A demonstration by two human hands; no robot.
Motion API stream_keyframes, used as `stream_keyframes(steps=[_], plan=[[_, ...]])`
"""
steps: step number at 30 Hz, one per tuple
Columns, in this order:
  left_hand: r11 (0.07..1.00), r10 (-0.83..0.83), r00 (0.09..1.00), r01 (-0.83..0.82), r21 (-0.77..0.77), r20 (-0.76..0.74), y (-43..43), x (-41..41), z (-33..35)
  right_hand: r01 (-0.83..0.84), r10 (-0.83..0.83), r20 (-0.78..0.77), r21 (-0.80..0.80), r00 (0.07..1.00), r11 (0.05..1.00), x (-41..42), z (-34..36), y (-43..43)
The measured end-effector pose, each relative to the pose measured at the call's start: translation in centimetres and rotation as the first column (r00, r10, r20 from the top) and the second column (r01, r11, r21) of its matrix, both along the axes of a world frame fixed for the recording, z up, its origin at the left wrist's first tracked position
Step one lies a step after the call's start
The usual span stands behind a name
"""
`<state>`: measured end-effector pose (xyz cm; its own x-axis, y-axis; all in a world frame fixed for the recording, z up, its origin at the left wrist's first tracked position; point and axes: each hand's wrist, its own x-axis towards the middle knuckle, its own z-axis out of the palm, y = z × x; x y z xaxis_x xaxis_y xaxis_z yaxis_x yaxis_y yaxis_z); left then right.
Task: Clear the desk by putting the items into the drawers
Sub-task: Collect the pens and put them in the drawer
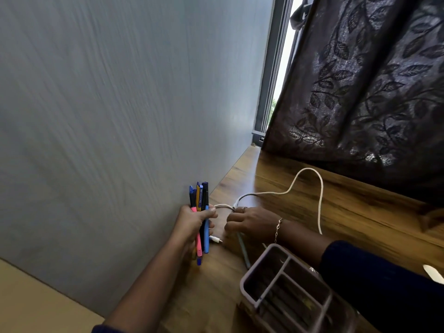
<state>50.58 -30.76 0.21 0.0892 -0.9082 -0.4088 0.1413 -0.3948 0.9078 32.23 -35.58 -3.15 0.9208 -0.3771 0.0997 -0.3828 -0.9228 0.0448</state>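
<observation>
The left hand [195,221] has its fingers clamped round an upright bundle of coloured plastic pens [201,212], with one end of the thin white charging cable [310,188] passing just beside its thumb. The right hand [249,222] is curled on that cable, which loops beyond its knuckles across the brown wooden desk [348,212]. Best to coil the slack into neat loops toward the fingers before lifting, so nothing drags against the grey compartmented organiser tray [286,292] near the wrist.

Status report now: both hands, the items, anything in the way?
Left hand shut on pens. Right hand gathering white cable on desk. Organizer near right forearm. No drawer in view.
</observation>
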Motion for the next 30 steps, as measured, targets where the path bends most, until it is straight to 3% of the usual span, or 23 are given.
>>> stream_keyframes(steps=[5,13,17,21,25,30], plan=[[1.000,-0.004,1.000,0.004,0.025,0.007,0.1,-0.5,-0.2,-0.004,0.003,0.032,0.036,0.999,0.999,-0.6,-0.2,0.5],[1.000,-0.009,1.000,0.009,0.018,0.006,0.2,-0.7,0.0,-0.056,0.017,-0.160,-0.238,0.987,0.970,-1.1,0.6,0.3],[0.994,-0.108,0.994,0.109,-0.033,0.025,0.4,-0.6,1.0,-0.028,0.011,-0.061,-0.291,0.998,0.956,-0.9,3.4,0.8],[0.963,-0.235,0.971,0.237,-0.127,0.037,0.9,-1.4,3.5,0.101,-0.086,0.089,-0.179,0.992,0.979,-0.6,8.5,2.0],[0.896,-0.378,0.924,0.383,-0.224,0.065,1.7,-2.9,6.7,0.389,-0.404,0.102,0.140,0.909,0.910,-1.6,14.4,4.2],[0.820,-0.491,0.869,0.484,-0.305,0.057,4.1,-6.2,9.9,0.444,-0.525,0.276,0.304,0.805,0.843,-5.1,17.9,7.4]])
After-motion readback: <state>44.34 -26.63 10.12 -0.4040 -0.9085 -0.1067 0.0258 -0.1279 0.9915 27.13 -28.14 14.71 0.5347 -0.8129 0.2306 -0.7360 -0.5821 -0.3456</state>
